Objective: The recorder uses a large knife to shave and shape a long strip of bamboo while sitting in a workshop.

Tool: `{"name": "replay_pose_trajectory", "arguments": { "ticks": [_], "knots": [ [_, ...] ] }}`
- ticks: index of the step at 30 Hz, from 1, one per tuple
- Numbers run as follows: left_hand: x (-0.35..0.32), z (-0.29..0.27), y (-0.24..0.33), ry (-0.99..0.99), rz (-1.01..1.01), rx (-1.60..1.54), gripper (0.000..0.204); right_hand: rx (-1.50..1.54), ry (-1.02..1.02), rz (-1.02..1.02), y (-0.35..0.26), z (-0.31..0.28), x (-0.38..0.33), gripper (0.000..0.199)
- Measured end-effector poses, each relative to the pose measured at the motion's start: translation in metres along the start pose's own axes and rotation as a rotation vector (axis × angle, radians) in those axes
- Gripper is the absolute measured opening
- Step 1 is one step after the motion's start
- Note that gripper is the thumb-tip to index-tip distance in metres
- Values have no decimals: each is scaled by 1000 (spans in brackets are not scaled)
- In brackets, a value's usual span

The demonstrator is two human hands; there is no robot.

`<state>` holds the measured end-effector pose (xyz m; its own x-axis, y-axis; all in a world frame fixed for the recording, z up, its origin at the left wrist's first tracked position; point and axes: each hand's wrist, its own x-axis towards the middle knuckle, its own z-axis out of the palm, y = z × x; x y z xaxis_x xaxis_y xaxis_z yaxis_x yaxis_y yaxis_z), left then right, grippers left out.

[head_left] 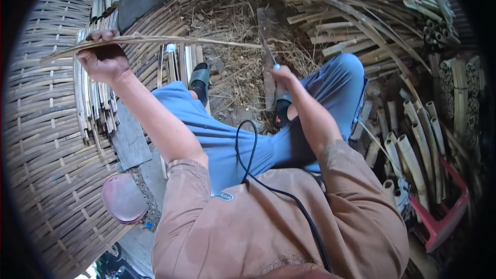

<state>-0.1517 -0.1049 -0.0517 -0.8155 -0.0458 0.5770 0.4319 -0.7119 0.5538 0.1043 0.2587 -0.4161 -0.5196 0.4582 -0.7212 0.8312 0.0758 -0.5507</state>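
My left hand (pixel 103 59) grips a long thin bamboo strip (pixel 170 41) near its left end; the strip runs level to the right across the view. My right hand (pixel 283 78) is closed around the handle of a knife (pixel 268 46), whose blade points up and meets the strip's right end. I sit with blue-trousered knees (pixel 341 80) apart, and a dark sandal (pixel 199 77) shows on one foot. Dry shavings (pixel 235 72) lie between my feet.
A big woven bamboo mat (pixel 39 139) fills the left side, with a bundle of cut strips (pixel 95 103) on it. Split bamboo is piled at the top (pixel 351 5) and right, some in a red crate (pixel 444 222). A reddish round stool (pixel 123 197) stands at lower left. A black cable (pixel 248 160) crosses my lap.
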Motion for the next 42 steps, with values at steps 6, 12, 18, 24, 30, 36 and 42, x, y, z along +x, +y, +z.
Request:
{"name": "replay_pose_trajectory", "arguments": {
  "ticks": [6, 12, 18, 24, 30, 36, 42],
  "knots": [
    [5, 32, 10, -3, 15, 108, 51, -335, 236, -351, -23, -2, -48, 28],
    [11, 37, 2, 43, 67, 158, 44, -180, 151, -837, -81, 37, -112, 30],
    [16, 23, 8, 90, 38, 177, 53, -257, 231, -385, -13, 8, -64, 33],
    [25, 14, 0, 137, 66, 215, 40, -468, 108, -155, 10, 13, 14, 20],
    [33, -4, 1, 85, 3, 64, 34, -35, -56, -179, -35, 1, -30, 17],
    [33, -11, 1, 128, 30, 169, 40, -166, 79, -1056, -77, 31, -99, 33],
    [22, -7, 8, 161, 46, 177, 42, -300, 161, -226, 12, -13, -34, 34]
  ]
}}
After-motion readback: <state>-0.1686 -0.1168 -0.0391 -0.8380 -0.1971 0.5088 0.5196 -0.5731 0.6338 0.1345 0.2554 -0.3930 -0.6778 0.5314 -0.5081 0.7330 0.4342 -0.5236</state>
